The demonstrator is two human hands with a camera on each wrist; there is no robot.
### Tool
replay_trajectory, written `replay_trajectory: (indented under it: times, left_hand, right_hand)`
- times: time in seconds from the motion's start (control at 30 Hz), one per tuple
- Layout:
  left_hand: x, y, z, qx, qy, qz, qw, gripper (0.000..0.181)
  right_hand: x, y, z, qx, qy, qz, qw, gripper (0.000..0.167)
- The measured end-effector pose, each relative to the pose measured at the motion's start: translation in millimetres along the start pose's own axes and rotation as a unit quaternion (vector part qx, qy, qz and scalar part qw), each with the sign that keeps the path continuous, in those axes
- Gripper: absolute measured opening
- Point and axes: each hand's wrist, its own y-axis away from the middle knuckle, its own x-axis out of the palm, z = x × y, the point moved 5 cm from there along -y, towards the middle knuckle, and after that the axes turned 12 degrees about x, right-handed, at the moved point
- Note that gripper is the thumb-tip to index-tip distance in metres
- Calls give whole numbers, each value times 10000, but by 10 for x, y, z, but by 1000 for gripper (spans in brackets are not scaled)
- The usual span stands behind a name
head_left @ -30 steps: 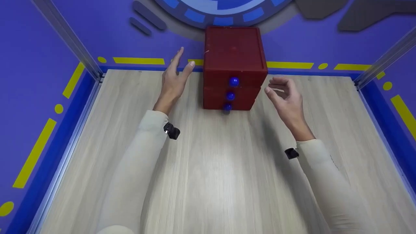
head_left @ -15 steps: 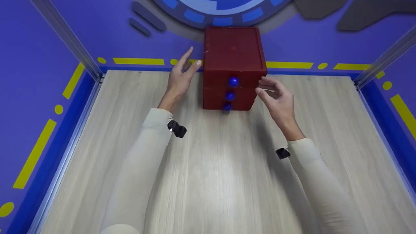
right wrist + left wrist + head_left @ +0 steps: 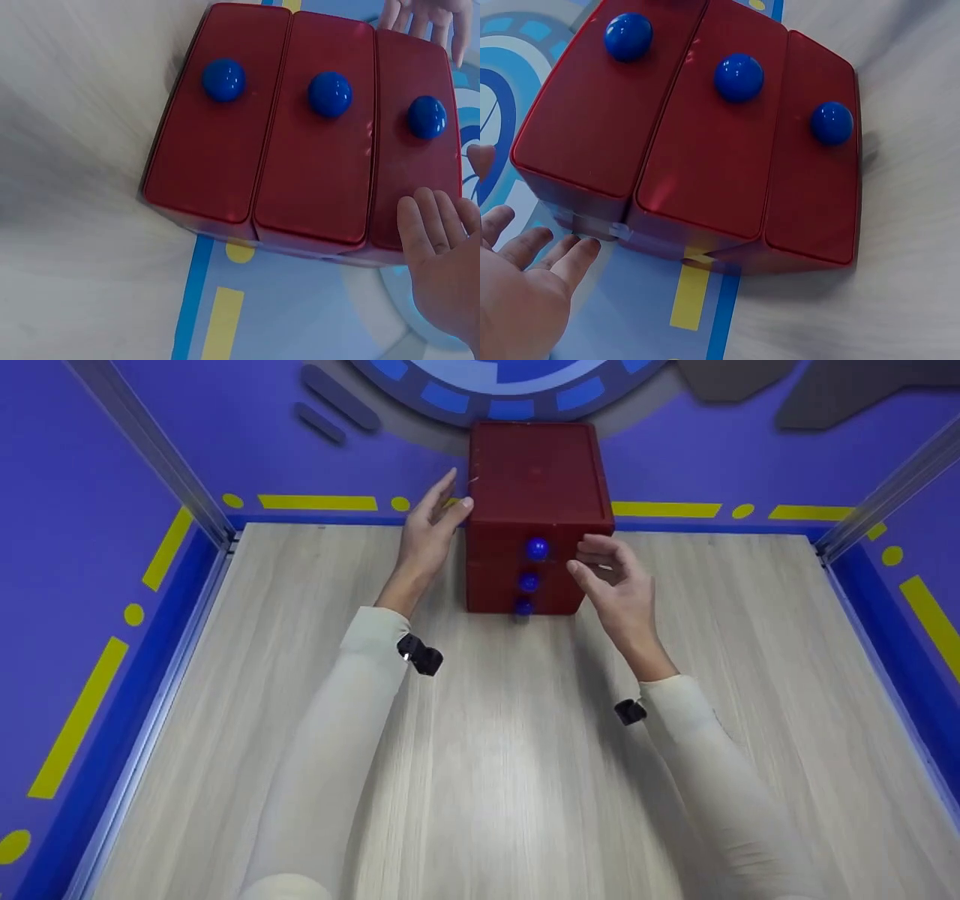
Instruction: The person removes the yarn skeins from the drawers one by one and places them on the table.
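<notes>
A red cabinet [image 3: 536, 472] of three stacked drawers stands at the back of the table, its drawers pushed in. Each front carries a round blue knob: top [image 3: 537, 548], middle [image 3: 529, 582] and bottom [image 3: 523, 606]. Beside the cabinet's upper left side is my left hand [image 3: 426, 540], fingers spread, thumb tip close to the edge; contact cannot be told. My right hand [image 3: 621, 596] hovers before the right part of the front, loosely bent and holding nothing. In the right wrist view, its fingers [image 3: 427, 225] overlap the top drawer's edge, short of the top knob [image 3: 427, 117].
The wood-grain table [image 3: 465, 750] extends in front of the cabinet. A blue back wall [image 3: 315, 465] with yellow marks rises right behind it. Blue side walls with metal posts [image 3: 169, 457] bound the table left and right. Small black cameras [image 3: 420, 654] sit on both wrists.
Both hands have moved inward: the left hand rightward to the cabinet's left side, the right hand leftward across the right edge of its front. The cabinet and drawers have not moved.
</notes>
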Motion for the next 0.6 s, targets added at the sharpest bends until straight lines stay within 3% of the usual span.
replay_trajectory:
  times: [0.33, 0.6]
  left_hand:
    - [66, -23, 1, -60, 470, -92, 9988, 61]
    - [73, -23, -22, 175, 114, 32, 9998, 60]
  right_hand:
    - [154, -16, -14, -94, 336, -23, 9994, 39]
    - [272, 29, 86, -1, 674, -66, 9977, 38]
